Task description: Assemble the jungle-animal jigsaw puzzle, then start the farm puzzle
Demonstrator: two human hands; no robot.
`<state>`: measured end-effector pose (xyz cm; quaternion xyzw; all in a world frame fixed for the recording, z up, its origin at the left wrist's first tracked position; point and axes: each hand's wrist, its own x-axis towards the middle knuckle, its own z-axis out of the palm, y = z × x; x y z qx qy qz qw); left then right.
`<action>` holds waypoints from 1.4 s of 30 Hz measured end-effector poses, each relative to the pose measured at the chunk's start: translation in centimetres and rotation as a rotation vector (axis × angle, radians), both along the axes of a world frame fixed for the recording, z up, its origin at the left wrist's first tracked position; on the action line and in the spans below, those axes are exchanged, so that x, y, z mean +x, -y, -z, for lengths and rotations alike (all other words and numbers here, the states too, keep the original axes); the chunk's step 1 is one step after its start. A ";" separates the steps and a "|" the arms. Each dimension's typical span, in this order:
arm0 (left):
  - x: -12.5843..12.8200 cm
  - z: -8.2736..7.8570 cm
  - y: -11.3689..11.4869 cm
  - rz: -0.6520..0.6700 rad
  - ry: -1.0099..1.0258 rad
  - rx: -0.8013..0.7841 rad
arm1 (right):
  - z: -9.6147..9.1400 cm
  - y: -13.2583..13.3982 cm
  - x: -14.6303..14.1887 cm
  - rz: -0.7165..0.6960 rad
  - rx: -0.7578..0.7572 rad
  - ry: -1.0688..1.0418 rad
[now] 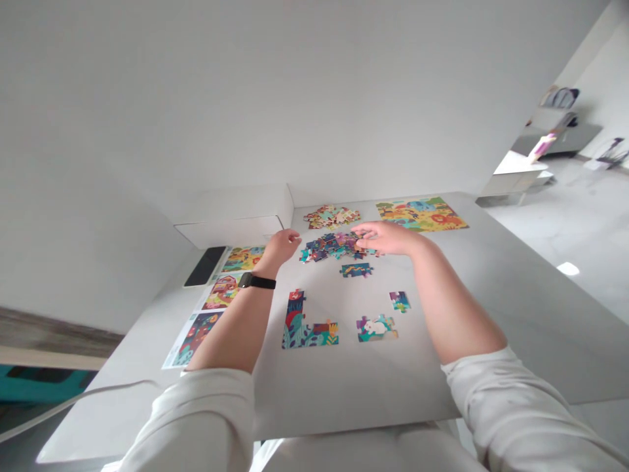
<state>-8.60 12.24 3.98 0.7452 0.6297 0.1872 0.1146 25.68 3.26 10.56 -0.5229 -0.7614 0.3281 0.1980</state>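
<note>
**My right hand (381, 237) over the heap of puzzle pieces (327, 247), left hand (284, 245) beside it**

The heap lies toward the far side of the table (511, 295), flat pieces with knobbed, interlocking edges, mostly dark blue, teal and purple. My right hand reaches over its right end, thumb and fingers parted. My left hand stands just off its left end, fingers curled; I can't tell whether they pinch anything, as they show small and partly hidden.

The far edge meets a smooth white wall (344, 98); a white box (236, 223) bounds my far left. To the right, a wide stretch of matte, pale tabletop gives my right arm room.

Between my forearms, a gap separates the heap from an L-shaped joined section (299, 337) at near left. Right of that sits a rabbit section (377, 327), with a small teal-and-purple section (400, 301) farther right. A blue strip (356, 270) lies just nearer than the heap. Glossy-looking printed sheets (196, 337) run along the left, partly under my left forearm.
</note>
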 end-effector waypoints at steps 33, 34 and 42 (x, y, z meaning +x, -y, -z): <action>3.6 -2.7 1.6 0.124 0.658 0.049 | 1.5 -0.1 -3.0 0.007 0.051 -0.011; 3.6 -3.2 2.5 0.153 0.667 0.038 | 1.3 0.1 -3.4 0.017 0.073 -0.025; 3.4 -6.5 8.6 0.345 0.713 -0.034 | 0.5 1.9 -6.6 0.001 0.280 -0.156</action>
